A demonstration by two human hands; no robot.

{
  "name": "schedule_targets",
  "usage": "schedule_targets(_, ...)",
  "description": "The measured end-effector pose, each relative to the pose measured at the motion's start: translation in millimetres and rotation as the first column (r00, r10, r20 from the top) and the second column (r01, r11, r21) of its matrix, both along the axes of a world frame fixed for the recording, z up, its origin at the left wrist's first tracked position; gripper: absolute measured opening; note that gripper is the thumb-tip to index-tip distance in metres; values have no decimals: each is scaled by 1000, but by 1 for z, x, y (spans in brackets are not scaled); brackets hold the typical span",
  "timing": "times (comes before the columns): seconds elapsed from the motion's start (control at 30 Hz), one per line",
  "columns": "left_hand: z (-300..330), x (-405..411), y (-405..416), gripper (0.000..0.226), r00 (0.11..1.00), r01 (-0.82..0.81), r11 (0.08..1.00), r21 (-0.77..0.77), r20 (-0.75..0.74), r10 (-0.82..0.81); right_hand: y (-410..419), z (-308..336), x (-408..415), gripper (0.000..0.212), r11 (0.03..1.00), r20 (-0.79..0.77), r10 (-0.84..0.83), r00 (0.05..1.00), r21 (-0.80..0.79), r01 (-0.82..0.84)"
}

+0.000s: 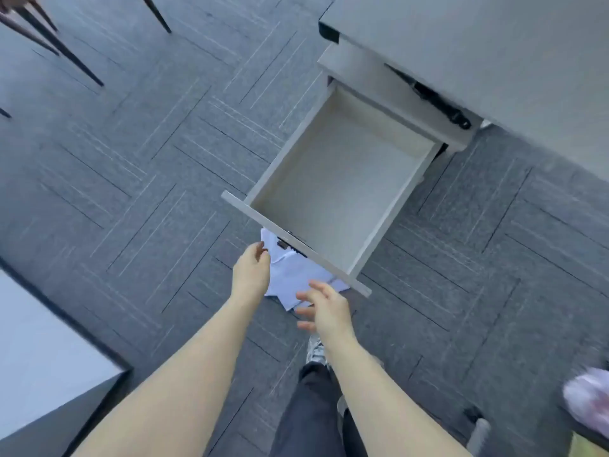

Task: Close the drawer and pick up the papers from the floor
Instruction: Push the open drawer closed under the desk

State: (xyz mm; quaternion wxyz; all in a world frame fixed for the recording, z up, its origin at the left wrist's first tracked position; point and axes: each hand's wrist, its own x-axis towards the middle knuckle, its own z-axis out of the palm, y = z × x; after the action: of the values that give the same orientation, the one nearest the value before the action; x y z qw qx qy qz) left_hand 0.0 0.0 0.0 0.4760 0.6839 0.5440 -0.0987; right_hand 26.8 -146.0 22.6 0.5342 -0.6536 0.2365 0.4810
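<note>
Since the drawer point(333, 189) stands open above the papers point(291, 278), both hands, left point(252, 272) and right point(324, 308), fingers spread and empty, should push its front squarely shut.

I see dark chair legs point(49, 37) far up-left, a grey desk point(494, 54) top right, a pink shoe point(590, 400) low right.

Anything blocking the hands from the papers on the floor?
Yes. The open drawer front overhangs the papers, covering their far part. The left hand and right hand hover at the exposed near part.
</note>
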Motion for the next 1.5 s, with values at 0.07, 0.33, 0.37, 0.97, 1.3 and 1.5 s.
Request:
schedule_targets(0.07,-16,4,1,47,1000,-10,998,-69,-8,9,2,-13,2,38,982,-176,-180,968,29,188)
schedule_targets(0.33,-37,30,-12,26,1000,7,996,90,17,-8,-5,-29,37,20,837,-309,-514,800,24,546)
schedule_targets(0.37,-39,35,-13,23,999,17,995,102,30,-20,-5,-31,42,21,838,-298,-514,804,28,545)
schedule_targets(0.97,-56,252,-11,32,926,374,813,446,-126,-357,-18,-40,257,23,903,-135,-389,911,141,406)
schedule_targets(1.3,-59,333,-12,36,896,438,711,551,-198,-398,-21,-44,335,26,927,-88,-326,941,163,337)
schedule_targets(1.5,-65,342,-12,36,846,520,619,589,-259,-466,-24,-49,346,20,934,-64,-303,951,178,310)
